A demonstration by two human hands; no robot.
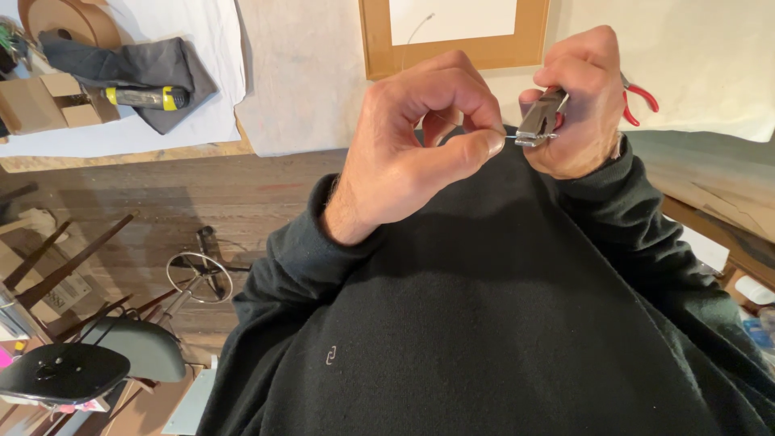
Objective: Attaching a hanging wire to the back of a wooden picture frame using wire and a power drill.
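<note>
Left hand (412,145) pinches thin silvery wire (507,139); right hand (583,105) clamps red-handled pliers (542,117) gripping its end.

Pliers (539,119) in right hand (583,105), left hand (412,145) beside, screwdriver (147,98) far left on cloth (153,69)

Open air surrounds both hands (484,129); the picture frame (454,36) lies beyond them.

This is looking like a home workshop or craft studio. A cloth-covered surface (186,121) is carrying a yellow-and-black screwdriver (145,98) and a cardboard box (36,101), a wooden frame (452,52) is lying nearby, and stools (64,373) are standing on a worn plank floor (202,202).
</note>
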